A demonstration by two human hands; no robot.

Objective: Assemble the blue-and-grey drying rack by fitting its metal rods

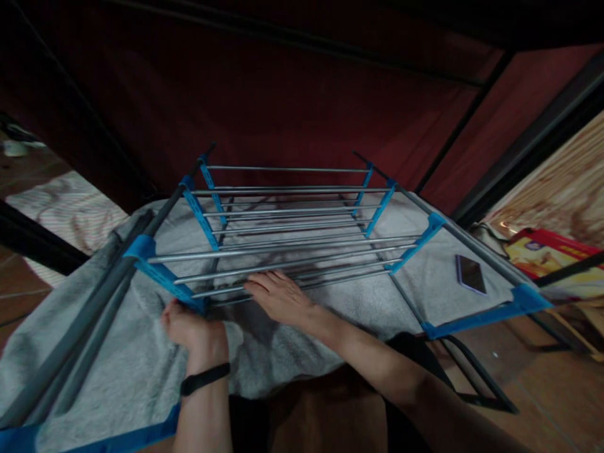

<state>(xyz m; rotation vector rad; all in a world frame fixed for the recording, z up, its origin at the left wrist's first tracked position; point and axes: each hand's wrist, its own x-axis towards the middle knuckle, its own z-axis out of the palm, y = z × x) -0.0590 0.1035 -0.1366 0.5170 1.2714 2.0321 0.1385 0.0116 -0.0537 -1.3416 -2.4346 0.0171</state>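
Note:
A partly built rack (283, 245) of thin grey metal rods and blue plastic side pieces stands on a grey towel-like cloth (349, 308). My left hand (191, 328), with a black band at the wrist, is closed at the lower end of the near-left blue side piece (165, 277); its fingertips are partly hidden and blurred. Further right, my right hand (278, 296) lies over the nearest metal rod (221, 290), fingers bent round it close to its left end. Thicker grey tubes (94, 327) run along the left side of the cloth.
On the cloth at right lies a phone (470, 274). Another blue side piece (491, 314) spans the right near edge. A red and yellow box (552, 258) stands beyond, beside a black metal frame (481, 384). Dark red fabric (292, 100) hangs behind the rack.

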